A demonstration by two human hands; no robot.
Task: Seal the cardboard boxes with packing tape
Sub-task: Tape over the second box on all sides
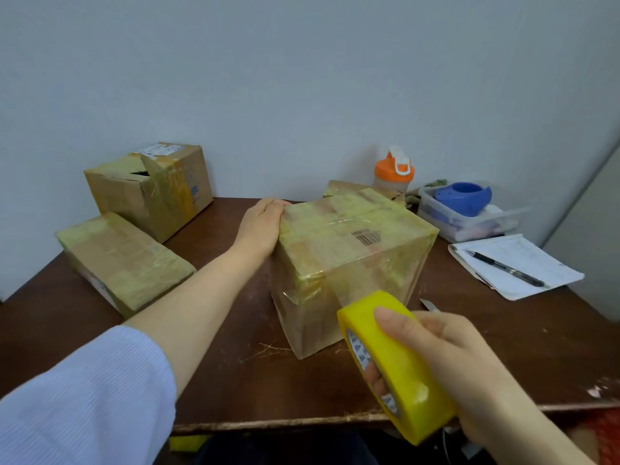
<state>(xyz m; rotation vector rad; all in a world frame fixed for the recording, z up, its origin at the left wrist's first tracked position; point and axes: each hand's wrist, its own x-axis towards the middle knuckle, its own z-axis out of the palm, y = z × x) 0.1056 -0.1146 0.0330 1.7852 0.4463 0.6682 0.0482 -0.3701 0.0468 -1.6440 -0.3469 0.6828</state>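
Tape roll: the yellow packing tape roll (399, 367) is nearest the camera, held above the desk's front edge, just before the middle box.
Right hand: the right hand (469, 370) grips the roll; the thumb lies over the outer band and the fingers (372, 375) are curled through the core.
Desk: a dark brown, scuffed desk (235, 380) carries everything else.
Middle box: the middle box (352, 260) is closed, its top and sides covered with glossy yellowish tape; its contents are hidden.
Left hand: the left hand (261, 226) lies flat against the box's upper left edge with its fingers straight, clasping nothing.
Flat box: the flat box (124, 260) is taped shut and lies on the left.
Notepad: a notepad (523, 263) on the right has a pen (506, 268) lying on it.
Tub: a clear plastic tub (436, 213) behind the notepad holds a blue tape dispenser (464, 196).
Far box: the far box (151, 186) stands against the wall on the left, one top flap lifted over a dark gap.
Small box: a small box (345, 187) is mostly hidden behind the middle box.
Bottle: an orange-lidded bottle (394, 172) stands upright at the wall.
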